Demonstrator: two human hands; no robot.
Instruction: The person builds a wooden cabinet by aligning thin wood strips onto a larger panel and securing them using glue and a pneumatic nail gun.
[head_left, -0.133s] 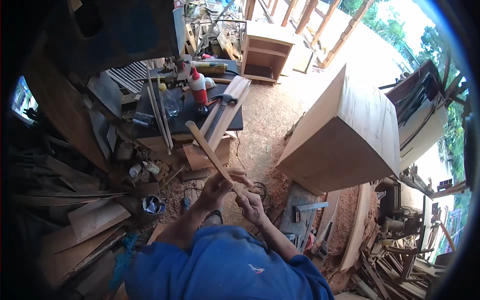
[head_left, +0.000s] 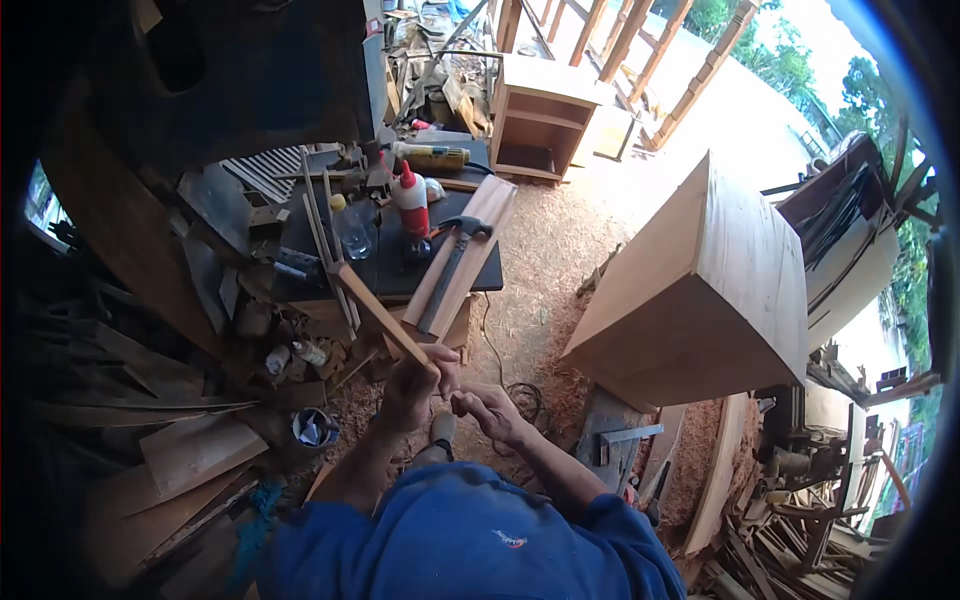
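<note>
Sawdusty flr (head_left: 560,240), wd box (head_left: 640,330), hammer (head_left: 452,273), strip (head_left: 383,317) in L hand (head_left: 410,392)

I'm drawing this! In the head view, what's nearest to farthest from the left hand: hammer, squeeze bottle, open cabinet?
From the left hand:
1. Hammer, lying just ahead.
2. Squeeze bottle, standing left of the hammer.
3. Open cabinet, far ahead, toward the right.

wood strip (head_left: 385,318): near end hidden by left fingers (head_left: 447,370) | blue shirt (head_left: 470,530): cut off below
</note>
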